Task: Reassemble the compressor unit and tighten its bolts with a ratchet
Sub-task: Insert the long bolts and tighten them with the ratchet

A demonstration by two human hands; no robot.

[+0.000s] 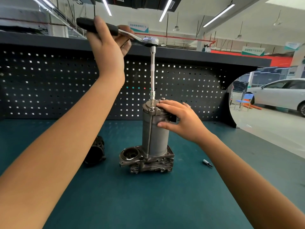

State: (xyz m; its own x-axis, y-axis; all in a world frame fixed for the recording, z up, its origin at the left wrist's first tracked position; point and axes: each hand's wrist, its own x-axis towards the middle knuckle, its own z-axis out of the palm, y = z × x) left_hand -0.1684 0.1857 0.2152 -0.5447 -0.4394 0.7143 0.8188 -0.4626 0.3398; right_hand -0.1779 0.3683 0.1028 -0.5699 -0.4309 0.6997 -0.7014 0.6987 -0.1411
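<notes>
The compressor unit [154, 138] stands upright in the middle of the teal bench mat, a grey cylinder on a finned metal base. My left hand [107, 45] is raised high and grips the black handle of the ratchet [148, 40]. A long chrome extension [153, 71] runs straight down from the ratchet head to a bolt [151, 108] on the left of the cylinder's top cap. My right hand [179, 119] rests on the cap and right side of the cylinder, fingers spread against it. A second bolt head [163, 99] shows at the back of the cap.
A dark round compressor part [95, 152] lies on the mat left of the unit. A small loose socket bit [207, 162] lies to the right. A black pegboard wall [49, 83] with a shelf closes the back of the bench. A white car [280, 93] stands beyond on the right.
</notes>
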